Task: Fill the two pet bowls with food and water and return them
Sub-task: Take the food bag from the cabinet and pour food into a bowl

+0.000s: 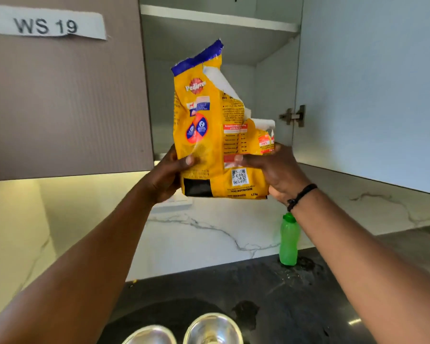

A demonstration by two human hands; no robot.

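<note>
I hold a yellow dog food bag (209, 135) with a torn blue top upright in front of the open wall cupboard (219, 26). My left hand (170, 173) grips its lower left side and my right hand (274, 171) grips its lower right side. Two shiny steel pet bowls sit on the dark counter at the bottom edge, one on the left (150, 335) and one on the right (212, 330), both partly cut off. A green water bottle (289, 240) with its cap on stands upright on the counter by the marble wall, below my right wrist.
The cupboard's right door (372, 90) stands swung open beside my right arm. A shut brown door labelled WS 19 (60, 95) is on the left. The black counter (271, 294) has wet patches near the bottle and bowls. A white marble backsplash (204, 234) runs behind.
</note>
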